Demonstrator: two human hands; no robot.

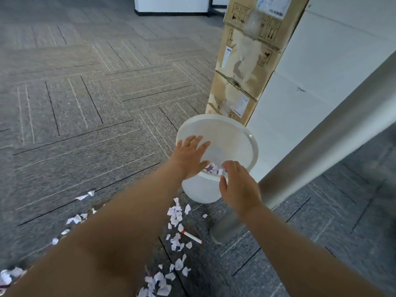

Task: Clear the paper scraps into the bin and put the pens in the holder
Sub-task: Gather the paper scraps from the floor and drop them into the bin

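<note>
A white round bin (pixel 240 133) stands on the carpet beside a metal table leg. Both my hands hover over its near rim. My left hand (pixel 190 156) has its fingers spread and straight above the opening. My right hand (pixel 237 185) has loosely bent fingers, and a few paper scraps (pixel 213 169) sit between the two hands at the rim. Several more white paper scraps (pixel 176 217) lie scattered on the floor in front of the bin. A white pen with a red cap (pixel 191 237) lies among them. No pen holder is in view.
A thick silver table leg (pixel 321 146) slants down to its foot right of the bin. Stacked cardboard boxes (pixel 242 67) stand behind the bin against a white panel. Grey patterned carpet (pixel 85 103) stretches to the left and back.
</note>
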